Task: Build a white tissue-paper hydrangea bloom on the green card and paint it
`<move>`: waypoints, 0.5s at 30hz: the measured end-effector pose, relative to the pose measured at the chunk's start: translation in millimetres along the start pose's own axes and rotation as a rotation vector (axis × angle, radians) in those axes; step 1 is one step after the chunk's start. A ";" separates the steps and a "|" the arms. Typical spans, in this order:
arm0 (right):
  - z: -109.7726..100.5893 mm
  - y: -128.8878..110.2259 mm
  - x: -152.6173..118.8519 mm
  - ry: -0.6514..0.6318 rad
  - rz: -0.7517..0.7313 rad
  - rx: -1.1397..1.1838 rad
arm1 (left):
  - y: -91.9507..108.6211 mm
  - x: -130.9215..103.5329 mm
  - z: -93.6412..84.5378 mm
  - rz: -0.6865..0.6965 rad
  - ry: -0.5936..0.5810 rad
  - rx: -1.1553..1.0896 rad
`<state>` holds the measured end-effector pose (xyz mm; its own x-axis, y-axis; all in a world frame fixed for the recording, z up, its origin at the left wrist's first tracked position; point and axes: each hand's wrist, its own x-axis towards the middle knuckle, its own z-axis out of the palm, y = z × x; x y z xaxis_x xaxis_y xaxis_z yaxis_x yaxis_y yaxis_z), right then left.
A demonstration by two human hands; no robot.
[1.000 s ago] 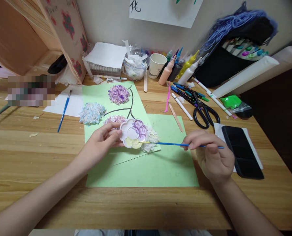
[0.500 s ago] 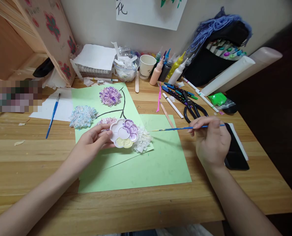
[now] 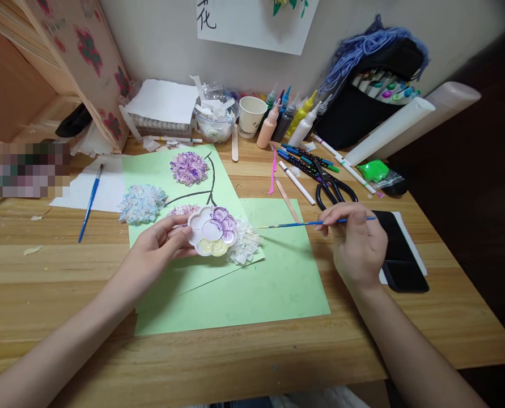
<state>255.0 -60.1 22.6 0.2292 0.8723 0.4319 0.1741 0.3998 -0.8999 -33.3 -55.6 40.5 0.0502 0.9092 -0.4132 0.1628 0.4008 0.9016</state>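
Observation:
My left hand (image 3: 162, 241) grips a white flower-shaped paint palette (image 3: 196, 226) with purple and pale yellow paint in its wells, held above the green paper. A thin blue paintbrush (image 3: 312, 223) is pinched in my right hand (image 3: 358, 243), its tip pointing left by the edge of a white crumpled-paper flower (image 3: 247, 242); I cannot tell whether it touches. The palette partly hides this flower and a pink-purple one (image 3: 184, 210). A purple flower (image 3: 189, 168) and a blue-white one (image 3: 142, 203) lie further back, near drawn black stems (image 3: 213, 175).
Behind the paper stand a paper cup (image 3: 252, 113), several paint bottles (image 3: 269, 126) and a bowl of paper scraps (image 3: 216, 122). Black scissors (image 3: 335, 187) and pens lie to the right, beyond a black phone (image 3: 403, 255). Another blue brush (image 3: 90, 201) rests at left on white paper.
My right hand and the brush have shifted slightly left, with the tip still by the white flower. The palette stays in my left hand, and the whole view has moved a little.

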 end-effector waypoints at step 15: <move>-2.8 -0.7 2.3 0.015 -0.012 0.023 | -0.7 -0.5 -0.4 0.008 0.001 -0.011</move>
<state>258.0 -59.1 24.4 0.2416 0.8633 0.4431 0.1544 0.4166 -0.8959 -33.8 -56.3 40.1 0.0507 0.9124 -0.4061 0.1517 0.3949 0.9061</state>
